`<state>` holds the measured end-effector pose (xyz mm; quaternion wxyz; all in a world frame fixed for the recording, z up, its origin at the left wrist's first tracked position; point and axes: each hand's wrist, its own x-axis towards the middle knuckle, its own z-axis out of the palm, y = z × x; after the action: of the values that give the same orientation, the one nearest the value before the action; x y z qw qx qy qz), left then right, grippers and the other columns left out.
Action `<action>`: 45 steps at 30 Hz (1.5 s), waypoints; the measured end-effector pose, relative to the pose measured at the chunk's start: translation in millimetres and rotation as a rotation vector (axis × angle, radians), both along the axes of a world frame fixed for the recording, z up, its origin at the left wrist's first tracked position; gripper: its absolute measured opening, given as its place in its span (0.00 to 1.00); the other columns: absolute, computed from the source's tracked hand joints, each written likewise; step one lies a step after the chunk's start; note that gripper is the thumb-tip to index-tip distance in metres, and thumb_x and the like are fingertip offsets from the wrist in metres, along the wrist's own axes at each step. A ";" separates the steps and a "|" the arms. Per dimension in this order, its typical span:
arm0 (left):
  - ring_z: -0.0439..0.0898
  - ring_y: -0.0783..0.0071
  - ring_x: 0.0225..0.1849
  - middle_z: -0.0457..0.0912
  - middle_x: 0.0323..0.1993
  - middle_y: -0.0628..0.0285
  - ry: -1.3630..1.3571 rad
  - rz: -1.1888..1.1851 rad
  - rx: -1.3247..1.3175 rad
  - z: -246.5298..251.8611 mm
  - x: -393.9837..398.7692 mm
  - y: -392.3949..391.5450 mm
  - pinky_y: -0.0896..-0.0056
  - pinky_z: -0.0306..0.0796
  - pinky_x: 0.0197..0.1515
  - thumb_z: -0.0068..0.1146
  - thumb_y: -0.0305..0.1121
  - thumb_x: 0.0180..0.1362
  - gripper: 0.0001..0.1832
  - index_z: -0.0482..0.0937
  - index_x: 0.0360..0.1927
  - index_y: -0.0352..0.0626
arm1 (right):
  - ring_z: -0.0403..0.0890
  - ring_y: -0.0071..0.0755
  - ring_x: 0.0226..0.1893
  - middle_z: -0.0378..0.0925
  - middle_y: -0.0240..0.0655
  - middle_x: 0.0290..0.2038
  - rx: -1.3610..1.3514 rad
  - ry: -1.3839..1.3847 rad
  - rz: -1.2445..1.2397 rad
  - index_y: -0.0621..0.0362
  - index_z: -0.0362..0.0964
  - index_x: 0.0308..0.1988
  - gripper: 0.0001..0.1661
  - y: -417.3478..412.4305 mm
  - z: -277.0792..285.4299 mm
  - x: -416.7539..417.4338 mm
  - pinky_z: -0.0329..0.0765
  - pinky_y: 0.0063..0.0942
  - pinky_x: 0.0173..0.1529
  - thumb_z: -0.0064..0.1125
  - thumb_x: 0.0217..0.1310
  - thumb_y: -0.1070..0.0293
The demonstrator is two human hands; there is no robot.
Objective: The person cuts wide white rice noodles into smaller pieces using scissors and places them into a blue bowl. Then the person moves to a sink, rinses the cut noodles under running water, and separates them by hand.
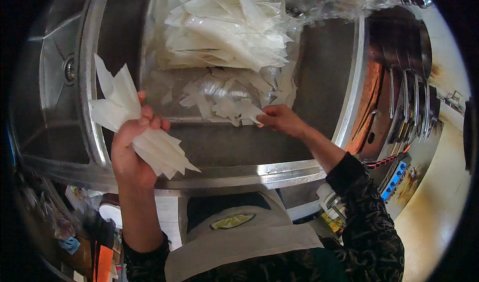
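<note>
My left hand (134, 143) is wrapped around a bundle of thin white strips (121, 106) with pointed ends, which fan out on both sides of the fist. Over the near edge of a shallow tray (164, 118), my right hand (282, 120) pinches a pale torn strip (250, 110) between thumb and fingers. Loose wet pieces (204, 98) of the same thin material are scattered across the tray's near part. Behind them, a large heap of white strips (224, 27) fills the far part, apparently in a clear container. My right palm is turned out of sight.
The tray sits in a stainless steel sink (262, 169) with a raised front rim. A second basin with a drain (69, 69) lies left. Clear plastic wrap (336, 7) is at the far right. Pans (396, 39), boards (365, 106) and a blue strip with round holes (394, 181) stand right.
</note>
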<state>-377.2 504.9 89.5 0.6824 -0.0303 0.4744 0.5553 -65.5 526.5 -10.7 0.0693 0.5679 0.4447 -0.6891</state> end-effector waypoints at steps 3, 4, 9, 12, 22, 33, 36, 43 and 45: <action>0.68 0.75 0.31 0.69 0.29 0.65 0.095 -0.015 -0.084 1.8 15.4 -0.3 0.68 0.63 0.44 0.50 0.28 0.46 0.24 0.63 0.50 0.39 | 0.66 0.14 0.23 0.72 0.24 0.24 0.082 0.144 -0.185 0.57 0.73 0.31 0.16 -3.2 30.8 -31.1 0.64 0.15 0.28 0.51 0.54 0.54; 0.68 0.74 0.33 0.69 0.31 0.64 0.074 -0.033 -0.094 -2.5 17.8 -3.3 0.67 0.64 0.45 0.50 0.30 0.47 0.24 0.62 0.50 0.40 | 0.65 0.12 0.23 0.74 0.24 0.26 0.128 0.189 -0.207 0.56 0.73 0.33 0.17 -4.3 38.4 -43.2 0.63 0.14 0.26 0.51 0.54 0.54; 0.69 0.69 0.43 0.70 0.43 0.58 -0.124 -0.013 -0.175 -3.8 39.2 -7.4 0.61 0.64 0.49 0.48 0.37 0.53 0.25 0.60 0.54 0.41 | 0.66 0.12 0.23 0.71 0.23 0.23 -0.012 0.547 -0.403 0.58 0.72 0.33 0.16 -0.2 92.5 -103.1 0.63 0.15 0.26 0.51 0.55 0.56; 0.68 0.65 0.48 0.68 0.47 0.55 -0.118 -0.090 -0.037 -16.3 36.4 -16.7 0.59 0.63 0.51 0.47 0.40 0.53 0.27 0.58 0.55 0.41 | 0.66 0.13 0.23 0.70 0.24 0.22 0.003 0.603 -0.292 0.60 0.72 0.31 0.16 -6.6 93.1 -115.5 0.63 0.16 0.26 0.51 0.55 0.57; 0.72 0.67 0.36 0.70 0.35 0.57 -0.019 -0.228 -0.001 -4.5 47.8 -14.0 0.67 0.69 0.41 0.56 0.27 0.41 0.28 0.62 0.49 0.40 | 0.67 0.14 0.24 0.71 0.25 0.20 -0.103 0.510 -0.080 0.60 0.72 0.27 0.15 -10.6 86.3 -100.6 0.65 0.17 0.28 0.51 0.54 0.59; 0.67 0.71 0.27 0.68 0.28 0.61 0.052 0.003 -0.087 5.7 22.7 -20.2 0.72 0.64 0.33 0.49 0.24 0.37 0.26 0.62 0.46 0.40 | 0.74 0.45 0.42 0.71 0.49 0.41 0.512 -1.013 -0.057 0.62 0.65 0.42 0.24 68.7 -93.8 36.6 0.71 0.35 0.44 0.52 0.44 0.60; 0.66 0.72 0.27 0.68 0.27 0.61 0.058 0.000 -0.105 9.7 23.8 -21.6 0.72 0.64 0.33 0.48 0.24 0.36 0.27 0.62 0.46 0.40 | 0.74 0.45 0.43 0.71 0.50 0.41 0.487 -1.028 -0.023 0.62 0.65 0.41 0.24 78.4 -104.3 32.7 0.70 0.36 0.45 0.52 0.43 0.59; 0.66 0.72 0.27 0.67 0.27 0.61 0.029 -0.006 -0.100 11.3 19.7 -21.7 0.73 0.63 0.33 0.48 0.25 0.37 0.27 0.62 0.46 0.40 | 0.74 0.44 0.40 0.73 0.45 0.37 0.460 -0.597 -0.078 0.59 0.67 0.40 0.24 50.7 -103.3 74.4 0.70 0.36 0.44 0.54 0.43 0.56; 0.66 0.72 0.27 0.68 0.27 0.61 0.029 -0.002 -0.079 10.2 15.8 -20.5 0.72 0.62 0.33 0.48 0.25 0.37 0.26 0.62 0.46 0.40 | 0.75 0.40 0.39 0.73 0.42 0.37 0.150 -0.136 -0.464 0.60 0.67 0.40 0.22 41.0 -75.6 65.3 0.70 0.34 0.44 0.53 0.44 0.59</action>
<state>-361.4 484.4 99.6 0.6742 -0.0490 0.5059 0.5358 -0.2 567.5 -86.3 -0.1034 0.7034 0.3467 -0.6118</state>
